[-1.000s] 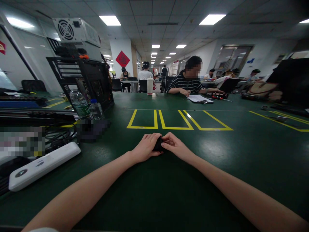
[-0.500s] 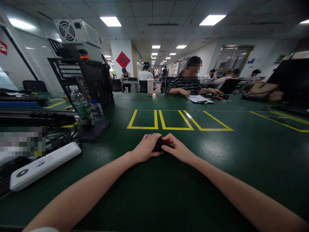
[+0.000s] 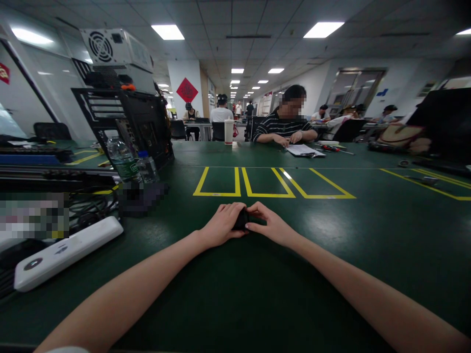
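Between my two hands is a small, dark, rounded object, too dark and too covered to name its kind. My left hand is wrapped over its left side, fingers on top and thumb along the near side. My right hand holds its right side between the fingertips and the thumb, with a gap showing inside the grip. Both hands are low over the green table, just on the near side of the yellow tape outlines.
On the left stand an open computer case with a power supply on top, two plastic bottles and a white power strip. Across the table a person in a striped top sits by a clipboard and a cup.
My right thumb and fingers have spread slightly on the dark object; my left hand has stayed in place. The person opposite has drawn one hand back from the tools toward the clipboard.
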`<state>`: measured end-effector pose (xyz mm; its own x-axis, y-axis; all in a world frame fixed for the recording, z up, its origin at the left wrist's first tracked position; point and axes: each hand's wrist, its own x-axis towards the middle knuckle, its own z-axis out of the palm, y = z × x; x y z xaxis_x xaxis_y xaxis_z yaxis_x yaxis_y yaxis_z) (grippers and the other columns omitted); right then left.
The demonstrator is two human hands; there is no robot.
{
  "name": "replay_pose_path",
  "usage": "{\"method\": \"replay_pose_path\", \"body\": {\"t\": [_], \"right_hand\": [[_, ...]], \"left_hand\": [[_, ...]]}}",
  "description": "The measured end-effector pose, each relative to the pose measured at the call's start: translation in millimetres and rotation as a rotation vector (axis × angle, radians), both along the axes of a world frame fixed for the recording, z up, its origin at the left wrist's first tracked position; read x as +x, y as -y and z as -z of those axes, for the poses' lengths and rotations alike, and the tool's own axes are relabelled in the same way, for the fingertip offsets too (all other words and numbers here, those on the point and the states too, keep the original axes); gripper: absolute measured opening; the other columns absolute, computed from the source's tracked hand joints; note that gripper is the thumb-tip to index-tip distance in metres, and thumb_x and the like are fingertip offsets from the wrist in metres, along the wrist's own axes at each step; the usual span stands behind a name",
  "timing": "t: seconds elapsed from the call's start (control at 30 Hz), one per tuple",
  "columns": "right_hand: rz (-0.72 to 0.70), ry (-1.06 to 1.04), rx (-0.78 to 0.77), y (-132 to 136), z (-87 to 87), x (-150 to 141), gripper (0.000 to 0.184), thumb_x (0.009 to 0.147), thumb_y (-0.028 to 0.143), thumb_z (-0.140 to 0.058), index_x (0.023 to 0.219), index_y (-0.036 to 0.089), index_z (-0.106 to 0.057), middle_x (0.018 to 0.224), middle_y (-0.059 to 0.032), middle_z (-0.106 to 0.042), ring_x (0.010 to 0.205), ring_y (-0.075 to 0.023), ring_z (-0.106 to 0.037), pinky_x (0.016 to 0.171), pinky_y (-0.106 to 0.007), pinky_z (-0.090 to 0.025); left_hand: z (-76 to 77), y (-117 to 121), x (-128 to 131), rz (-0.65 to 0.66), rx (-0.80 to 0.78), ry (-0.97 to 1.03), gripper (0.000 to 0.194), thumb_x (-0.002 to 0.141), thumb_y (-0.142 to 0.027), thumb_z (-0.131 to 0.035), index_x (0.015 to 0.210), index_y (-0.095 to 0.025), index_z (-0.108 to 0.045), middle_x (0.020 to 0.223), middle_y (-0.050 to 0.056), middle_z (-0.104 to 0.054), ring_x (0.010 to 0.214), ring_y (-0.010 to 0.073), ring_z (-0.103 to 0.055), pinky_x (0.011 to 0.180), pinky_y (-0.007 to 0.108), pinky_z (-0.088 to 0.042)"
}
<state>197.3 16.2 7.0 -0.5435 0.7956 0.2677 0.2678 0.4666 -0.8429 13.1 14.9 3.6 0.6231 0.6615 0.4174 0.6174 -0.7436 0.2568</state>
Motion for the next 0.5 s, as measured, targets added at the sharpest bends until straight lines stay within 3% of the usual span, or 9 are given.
{"method": "replay_pose_path", "body": {"t": [0.23, 0.4, 0.5], "right_hand": [[0.005, -0.073, -0.040, -3.5, 5.1, -1.9, 0.018, 0.074, 0.029, -0.053, 0.090, 0.022, -0.048, 0.090, 0.0002, -0.053, 0.092, -0.0161, -0.052, 0.085, -0.037, -0.041], [0.016, -0.095, -0.150, -5.6, 6.3, -3.2, 0.026, 0.073, 0.029, -0.055, 0.095, 0.021, -0.046, 0.096, -0.0017, -0.054, 0.092, -0.0164, -0.053, 0.084, -0.038, -0.042], [-0.006, -0.062, -0.137, -3.6, 4.1, -1.8, 0.025, 0.073, 0.028, -0.055, 0.095, 0.020, -0.046, 0.096, -0.0019, -0.054, 0.094, -0.0169, -0.053, 0.086, -0.039, -0.041]], "left_hand": [[0.7, -1.1, 1.2, 0.007, 0.011, -0.001, 0.058, 0.069, -0.031, -0.061, 0.116, -0.021, -0.028, 0.115, 0.008, -0.045, 0.104, 0.0234, -0.044, 0.088, 0.040, -0.033], [0.3, -0.9, 1.0, 0.004, 0.000, 0.001, 0.057, 0.069, -0.031, -0.061, 0.115, -0.021, -0.029, 0.114, 0.007, -0.045, 0.104, 0.0233, -0.045, 0.088, 0.041, -0.032], [-0.3, -0.3, 0.4, 0.009, -0.008, 0.003, 0.057, 0.070, -0.031, -0.061, 0.115, -0.022, -0.029, 0.115, 0.007, -0.045, 0.104, 0.0233, -0.045, 0.088, 0.041, -0.032]]}}
